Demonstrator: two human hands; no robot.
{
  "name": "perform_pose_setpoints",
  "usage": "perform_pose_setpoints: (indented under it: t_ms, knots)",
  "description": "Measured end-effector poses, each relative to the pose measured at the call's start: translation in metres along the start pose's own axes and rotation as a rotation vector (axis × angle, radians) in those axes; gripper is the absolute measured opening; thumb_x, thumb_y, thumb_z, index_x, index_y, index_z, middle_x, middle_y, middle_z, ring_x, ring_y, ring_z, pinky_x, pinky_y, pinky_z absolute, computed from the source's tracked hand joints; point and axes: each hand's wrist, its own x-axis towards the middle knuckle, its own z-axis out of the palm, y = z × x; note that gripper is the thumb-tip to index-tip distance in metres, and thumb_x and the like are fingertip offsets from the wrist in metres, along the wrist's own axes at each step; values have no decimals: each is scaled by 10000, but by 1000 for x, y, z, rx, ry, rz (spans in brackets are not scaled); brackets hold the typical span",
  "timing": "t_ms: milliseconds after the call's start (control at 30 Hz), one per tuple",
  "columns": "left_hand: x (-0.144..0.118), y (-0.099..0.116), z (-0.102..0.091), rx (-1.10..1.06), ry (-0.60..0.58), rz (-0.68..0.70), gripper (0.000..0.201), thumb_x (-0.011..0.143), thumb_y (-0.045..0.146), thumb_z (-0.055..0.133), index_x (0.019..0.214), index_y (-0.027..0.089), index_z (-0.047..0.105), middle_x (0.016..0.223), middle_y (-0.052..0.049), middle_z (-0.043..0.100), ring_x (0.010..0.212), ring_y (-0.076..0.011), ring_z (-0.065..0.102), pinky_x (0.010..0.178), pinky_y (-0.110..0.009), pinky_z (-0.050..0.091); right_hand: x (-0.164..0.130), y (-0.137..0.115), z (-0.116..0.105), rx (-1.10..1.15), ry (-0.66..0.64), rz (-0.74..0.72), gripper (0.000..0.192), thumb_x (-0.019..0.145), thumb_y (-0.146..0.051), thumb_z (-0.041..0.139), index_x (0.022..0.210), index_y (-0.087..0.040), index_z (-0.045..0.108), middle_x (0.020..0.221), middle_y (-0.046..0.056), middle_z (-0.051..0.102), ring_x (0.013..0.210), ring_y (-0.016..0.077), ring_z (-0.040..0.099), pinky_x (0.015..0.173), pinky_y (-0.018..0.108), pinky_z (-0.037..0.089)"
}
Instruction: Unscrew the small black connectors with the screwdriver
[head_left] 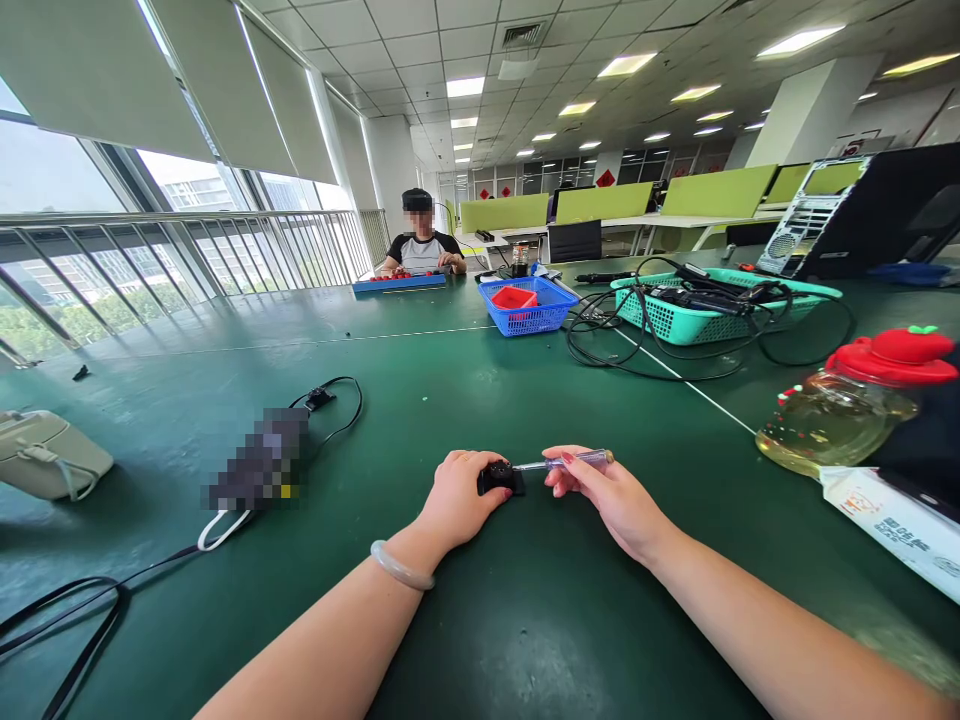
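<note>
My left hand (459, 496) rests on the green table and holds a small black part (501, 477) against the surface. My right hand (606, 492) grips a screwdriver (574, 461) with a clear handle, lying nearly level, its metal tip touching the black part. A pale bangle (401, 567) sits on my left wrist.
A blurred dark item (259, 460) with a black cable lies to the left, a beige pouch (45, 455) further left. A glass jar with red lid (847, 410) and a white box (896, 525) stand right. Blue basket (525, 306), teal basket (712, 305) with cables behind. Another person (421, 245) sits opposite.
</note>
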Motion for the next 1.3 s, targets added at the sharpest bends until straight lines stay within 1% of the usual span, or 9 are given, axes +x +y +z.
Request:
perform_pose_setpoints:
  t_ms: [267, 467, 567, 667, 767, 900, 1000, 1133, 1300]
  knots:
    - [0, 0, -1, -5, 2, 11, 295, 777, 250, 691, 1071, 260, 692, 1069, -26, 720, 1111, -271, 560, 999, -429, 433, 2, -1, 0, -12, 54, 13, 573, 662, -696, 730, 884, -169, 753, 688, 41, 648, 683, 179, 568, 757, 373, 490]
    - [-1, 1, -2, -19, 4, 16, 313, 771, 244, 688, 1082, 276, 700, 1070, -22, 724, 1130, -272, 555, 1012, -421, 434, 3, 3, -2, -106, 115, -1, 601, 605, -740, 734, 877, -206, 767, 912, 78, 704, 856, 231, 617, 922, 442, 480]
    - [-1, 0, -2, -14, 6, 16, 314, 770, 249, 689, 1083, 276, 701, 1066, -22, 725, 1121, -270, 561, 1013, -424, 434, 3, 6, -2, -58, 107, -13, 580, 613, -709, 758, 906, -208, 745, 1021, 80, 708, 922, 245, 645, 988, 458, 459]
    - [0, 1, -2, -6, 8, 8, 315, 769, 256, 694, 1083, 278, 704, 1071, -29, 725, 1123, -276, 564, 1007, -428, 440, 4, 6, -1, 7, 82, -37, 586, 641, -651, 785, 1026, -221, 677, 1028, 68, 721, 951, 241, 669, 1025, 461, 443]
    - [0, 2, -2, -9, 8, 3, 312, 766, 252, 697, 1076, 283, 708, 1064, -27, 728, 1127, -280, 564, 1004, -427, 442, 4, 4, -1, 16, 102, -50, 664, 649, -625, 799, 1139, -247, 559, 999, 59, 746, 996, 248, 680, 1068, 480, 402]
    - [0, 2, -2, -10, 6, 12, 306, 767, 245, 695, 1069, 287, 709, 1056, -22, 730, 1125, -275, 566, 1007, -421, 439, 5, 2, 0, -52, 143, -70, 822, 660, -649, 778, 1283, -266, 402, 985, 63, 763, 1049, 268, 676, 1082, 506, 379]
    - [0, 2, -2, -6, 5, 15, 308, 765, 246, 699, 1071, 281, 707, 1052, -24, 731, 1121, -275, 567, 1000, -417, 441, 3, 4, 1, -75, 115, -80, 853, 704, -690, 714, 1343, -277, 330, 1033, 64, 754, 1020, 258, 686, 1073, 502, 392]
    - [0, 3, -3, -7, 0, 7, 314, 770, 250, 700, 1083, 274, 702, 1056, -27, 730, 1122, -275, 567, 1010, -419, 432, 1, 4, 2, -71, 47, -80, 762, 740, -695, 679, 1304, -293, 362, 1122, 74, 727, 1103, 258, 652, 1087, 503, 371]
    - [-1, 3, -3, -16, -2, 7, 316, 773, 239, 693, 1086, 276, 701, 1065, -25, 729, 1130, -279, 560, 1014, -433, 428, 1, 1, 0, -89, 38, -74, 667, 733, -680, 694, 1219, -280, 473, 1079, 78, 743, 1185, 268, 607, 1116, 507, 321]
